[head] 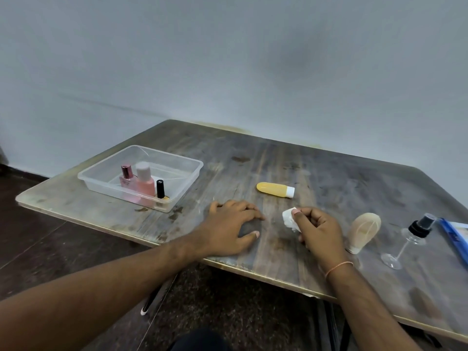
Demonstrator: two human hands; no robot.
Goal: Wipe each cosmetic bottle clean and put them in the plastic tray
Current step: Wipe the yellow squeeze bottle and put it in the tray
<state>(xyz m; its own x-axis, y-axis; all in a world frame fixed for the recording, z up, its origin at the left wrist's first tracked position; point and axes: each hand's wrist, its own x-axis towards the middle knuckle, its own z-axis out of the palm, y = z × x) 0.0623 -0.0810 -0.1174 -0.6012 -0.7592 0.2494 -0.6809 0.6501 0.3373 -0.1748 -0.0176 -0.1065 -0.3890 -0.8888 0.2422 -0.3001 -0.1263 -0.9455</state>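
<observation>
A clear plastic tray [188, 173] stands at the table's left and holds a pink perfume bottle [126, 177], a pink bottle with a pale cap [144, 183] and a small black-capped bottle [160, 189]. A yellow bottle with a white cap [274, 190] lies on its side mid-table. A beige tube [363, 231] and a clear spray bottle with a black pump [407, 238] lie to the right. My left hand [230, 228] rests flat on the table, empty. My right hand [317, 229] pinches a crumpled white tissue [290, 219].
The worn wooden table [253, 158] stands against a pale wall. A blue packet [455, 236] lies at the right edge. The table's near edge runs just under my wrists, with dark floor below.
</observation>
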